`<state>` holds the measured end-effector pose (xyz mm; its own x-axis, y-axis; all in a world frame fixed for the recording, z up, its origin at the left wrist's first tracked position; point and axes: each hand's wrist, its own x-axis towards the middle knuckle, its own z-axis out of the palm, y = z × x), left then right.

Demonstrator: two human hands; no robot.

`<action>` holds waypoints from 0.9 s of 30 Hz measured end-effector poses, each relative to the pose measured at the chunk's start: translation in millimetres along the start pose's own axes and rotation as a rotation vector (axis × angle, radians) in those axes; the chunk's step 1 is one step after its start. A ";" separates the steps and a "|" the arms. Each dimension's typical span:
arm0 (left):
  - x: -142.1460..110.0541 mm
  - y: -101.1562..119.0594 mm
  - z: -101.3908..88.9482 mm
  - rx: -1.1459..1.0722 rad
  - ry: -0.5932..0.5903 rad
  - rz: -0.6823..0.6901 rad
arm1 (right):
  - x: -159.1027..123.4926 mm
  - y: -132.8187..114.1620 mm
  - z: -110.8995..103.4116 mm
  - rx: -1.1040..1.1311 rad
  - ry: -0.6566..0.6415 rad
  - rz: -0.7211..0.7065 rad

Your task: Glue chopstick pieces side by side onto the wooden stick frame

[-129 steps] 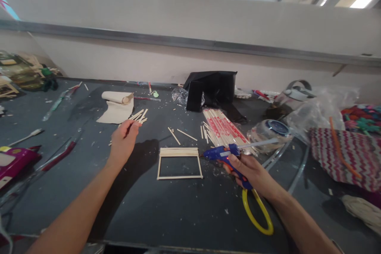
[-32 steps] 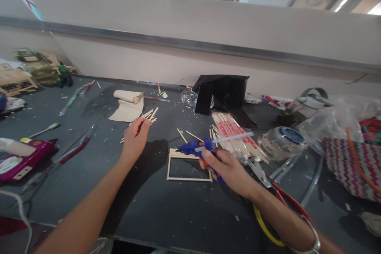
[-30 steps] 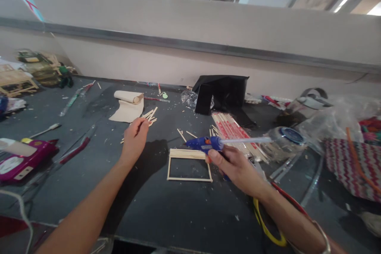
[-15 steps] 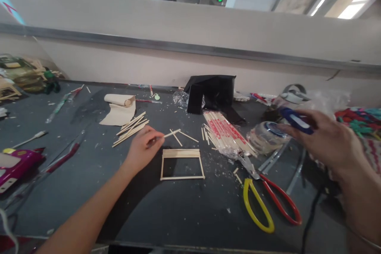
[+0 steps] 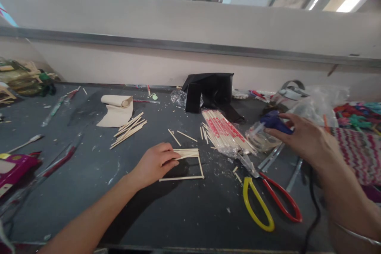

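My left hand (image 5: 159,162) is closed in a pinch on a thin wooden stick (image 5: 186,156) at the upper left of a small rectangular stick frame (image 5: 181,177). Several sticks lie side by side along the frame's far end, and my fingers cover its left side. On the right, my right hand (image 5: 300,137) grips a blue glue gun (image 5: 275,122), raised over the table, its pale nozzle pointing left. A dark cord hangs below that hand. Short loose sticks (image 5: 187,135) lie just beyond the frame.
Yellow-and-red-handled scissors (image 5: 258,206) lie at right, near a plastic-wrapped stick bundle (image 5: 224,131). Loose sticks (image 5: 128,130) and a cloth roll (image 5: 117,107) lie at left. A black phone-like slab (image 5: 193,98) stands behind; a purple device (image 5: 19,170) is at far left.
My left hand has moved right and nearer, bringing a stick from the loose pieces to the frame's far end. My right hand has shifted left and turned the glue gun nozzle leftward.
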<state>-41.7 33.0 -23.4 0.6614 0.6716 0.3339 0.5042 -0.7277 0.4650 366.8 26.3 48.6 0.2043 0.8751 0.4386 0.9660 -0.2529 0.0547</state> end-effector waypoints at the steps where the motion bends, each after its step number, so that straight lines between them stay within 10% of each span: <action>1: -0.1 0.1 0.6 0.020 -0.008 0.012 | -2.2 -0.5 -2.6 -0.016 -0.028 -0.003; 8: 1.4 7.2 1.6 0.131 -0.021 0.056 | -52.3 -58.7 -43.5 0.114 0.397 -0.191; 11: 2.5 10.8 0.1 0.142 -0.027 0.086 | -77.5 -107.4 -37.8 0.546 0.168 -0.548; 15: 2.8 10.9 0.6 0.167 -0.008 0.116 | -89.8 -155.8 -10.0 0.587 -0.102 -0.777; 22: 3.7 8.9 -3.5 0.001 0.008 0.065 | -82.8 -173.7 5.4 0.517 -0.185 -0.846; 27: 1.8 -7.8 -23.2 -0.105 0.259 -0.277 | -84.6 -172.6 17.7 0.562 -0.215 -0.792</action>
<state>-57.3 43.1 -7.3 0.3393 0.8634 0.3735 0.5756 -0.5045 0.6436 185.6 3.2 -13.8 -0.5612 0.7774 0.2843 0.7598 0.6200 -0.1957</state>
